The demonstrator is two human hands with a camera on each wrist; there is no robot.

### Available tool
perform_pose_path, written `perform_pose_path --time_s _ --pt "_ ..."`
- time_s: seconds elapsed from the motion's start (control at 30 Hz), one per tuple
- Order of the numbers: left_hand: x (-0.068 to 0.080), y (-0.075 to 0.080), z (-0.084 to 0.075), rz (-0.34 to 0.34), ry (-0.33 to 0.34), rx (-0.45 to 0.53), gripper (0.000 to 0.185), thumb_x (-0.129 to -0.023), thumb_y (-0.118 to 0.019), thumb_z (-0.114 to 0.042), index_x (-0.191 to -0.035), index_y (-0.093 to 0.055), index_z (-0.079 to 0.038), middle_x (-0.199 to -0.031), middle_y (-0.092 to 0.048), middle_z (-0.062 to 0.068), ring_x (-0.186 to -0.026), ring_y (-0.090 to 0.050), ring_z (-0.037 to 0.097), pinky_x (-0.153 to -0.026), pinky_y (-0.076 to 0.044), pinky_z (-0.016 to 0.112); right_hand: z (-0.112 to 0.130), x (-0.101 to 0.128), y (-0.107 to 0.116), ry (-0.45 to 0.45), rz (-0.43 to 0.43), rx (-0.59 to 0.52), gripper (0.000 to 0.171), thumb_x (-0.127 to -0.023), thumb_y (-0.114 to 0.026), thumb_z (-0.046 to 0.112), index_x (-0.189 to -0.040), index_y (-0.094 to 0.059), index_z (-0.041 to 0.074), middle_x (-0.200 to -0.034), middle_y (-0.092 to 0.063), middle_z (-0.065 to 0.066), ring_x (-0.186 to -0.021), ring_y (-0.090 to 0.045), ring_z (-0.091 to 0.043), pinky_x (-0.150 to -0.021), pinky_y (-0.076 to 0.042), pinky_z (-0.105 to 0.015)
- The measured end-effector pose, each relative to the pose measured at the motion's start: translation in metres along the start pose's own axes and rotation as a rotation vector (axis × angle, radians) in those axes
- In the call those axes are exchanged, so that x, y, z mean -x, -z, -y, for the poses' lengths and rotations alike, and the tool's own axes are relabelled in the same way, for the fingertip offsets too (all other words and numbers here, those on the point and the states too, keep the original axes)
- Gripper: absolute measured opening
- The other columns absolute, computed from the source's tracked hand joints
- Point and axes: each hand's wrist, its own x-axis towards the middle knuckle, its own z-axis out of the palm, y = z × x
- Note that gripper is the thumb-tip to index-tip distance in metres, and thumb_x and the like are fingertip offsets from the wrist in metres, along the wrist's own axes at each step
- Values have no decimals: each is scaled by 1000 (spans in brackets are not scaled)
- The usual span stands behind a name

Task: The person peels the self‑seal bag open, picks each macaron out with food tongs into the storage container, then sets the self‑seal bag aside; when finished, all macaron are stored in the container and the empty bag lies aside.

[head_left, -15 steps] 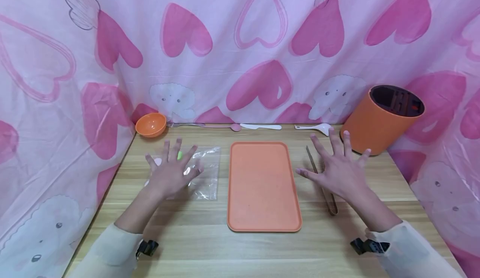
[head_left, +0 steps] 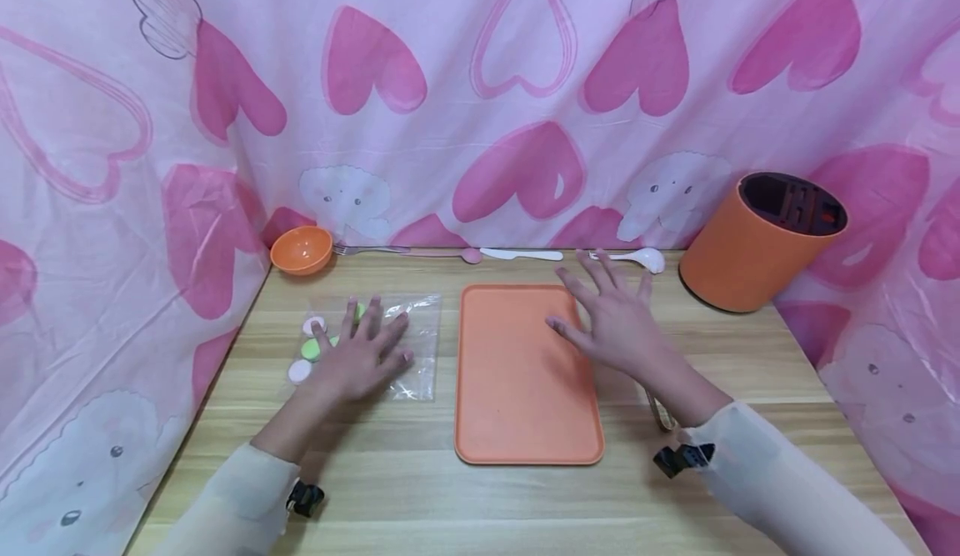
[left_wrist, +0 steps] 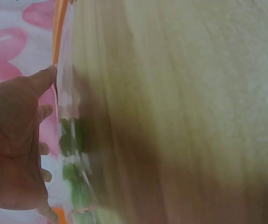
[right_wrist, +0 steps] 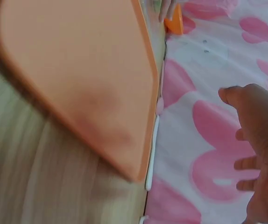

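Orange and rounded at its corners, the tray lies flat on the wood-grained tabletop. The handling looks hardly begun, if at all: neither hand holds anything, and all picking up seems left to do. The left hand, its grip spread, is over the crinkled clear plastic bag left of the tray; the right hand, grip likewise spread, hovers over the tray's far right corner. Round discs, pale pink and green, lie in or on the bag; I cannot tell which. Slim metal tongs lie right of the tray, partly hidden. Beyond the tray sit a glossy bowl and a smooth, oval-topped block.
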Motion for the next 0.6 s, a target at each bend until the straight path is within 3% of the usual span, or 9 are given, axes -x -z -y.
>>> perform_pose_path --time_s 0.2,0.4,0.6 --pt "-3 -6 4 37 19 -1 79 -109 -45 -72 -176 -28 -33 -187 1 20 -170 10 57 -114 13 98 26 -33 -21 146 -66 -25 63 -102 -75 49 -155 -64 17 -162 -60 -13 -154 -53 -39 -121 -29 -90" --pt "-5 -10 6 66 35 5 81 -109 -43 -74 -176 -27 -33 -187 -1 20 -170 9 58 -116 13 97 55 -63 -46 223 -25 -70 52 -104 -76 41 -148 -70 15 -149 -71 -9 -145 -62 -35 -121 -41 -77" --pt "-5 -13 7 50 37 16 80 -108 -45 -74 -176 -31 -33 -188 -1 19 -170 10 57 -117 14 97 82 -88 -71 296 83 -152 47 -106 -77 33 -147 -71 12 -148 -72 -12 -142 -65 -35 -119 -50 -68"
